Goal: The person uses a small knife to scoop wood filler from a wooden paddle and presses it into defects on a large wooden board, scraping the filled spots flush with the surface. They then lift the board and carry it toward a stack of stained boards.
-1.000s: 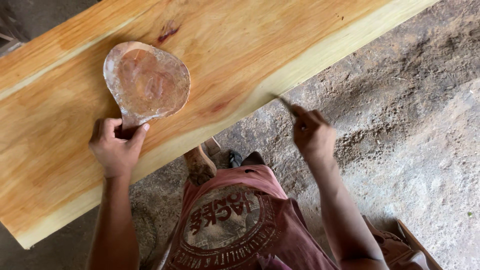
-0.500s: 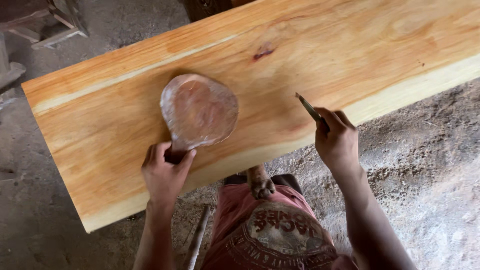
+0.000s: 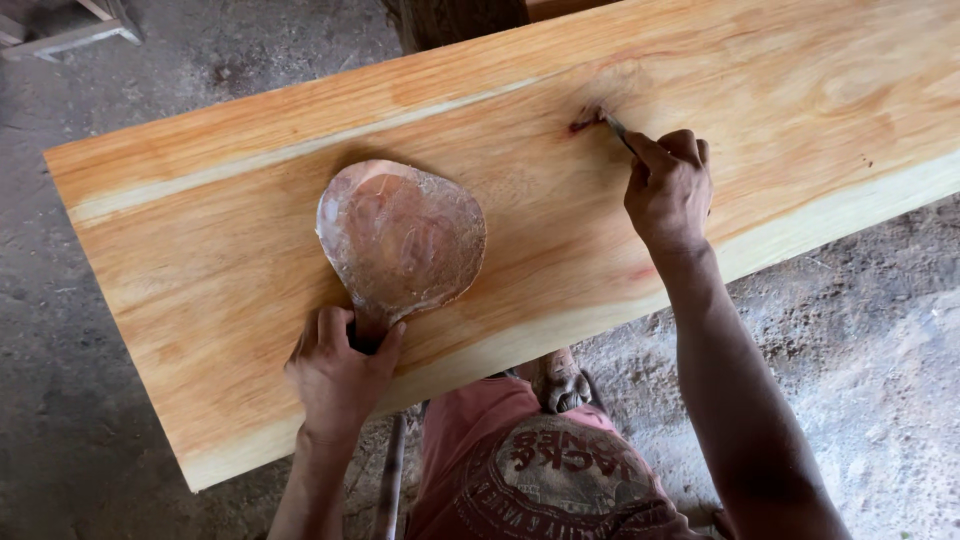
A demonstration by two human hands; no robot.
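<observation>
A wide, pale orange wooden plank (image 3: pixel 780 90) runs across the view. On it lies a rounded, paddle-shaped board (image 3: pixel 402 238) smeared with reddish-brown paste. My left hand (image 3: pixel 340 375) grips its short handle at the plank's near edge. My right hand (image 3: pixel 668 187) holds a thin flat tool (image 3: pixel 613 126), its tip touching a dark red spot (image 3: pixel 585 121) on the plank's upper middle.
Grey dusty ground (image 3: pixel 880 360) lies below the plank. My red printed shirt (image 3: pixel 540 470) and a bare foot (image 3: pixel 562 382) show under the near edge. A wooden frame (image 3: pixel 70 30) stands at the top left, a dark post (image 3: pixel 455 20) behind the plank.
My right hand has moved up from the plank's near edge onto its surface, bringing the tool tip to the red spot. The left hand still grips the paddle-shaped board's handle.
</observation>
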